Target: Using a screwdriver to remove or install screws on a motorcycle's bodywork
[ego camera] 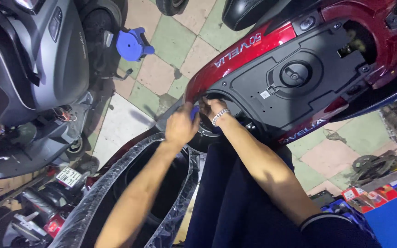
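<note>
checkered tile floor, blue plastic part, black sprocket, grey scooter, red scooter

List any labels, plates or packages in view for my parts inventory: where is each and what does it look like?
White rectangular number plate: lower left, on a parked scooter's rear.
Small white square sticker: on the black plastic panel of the red scooter.
Red and yellow flat cardboard boxes: lower right, stacked on the floor.
</note>
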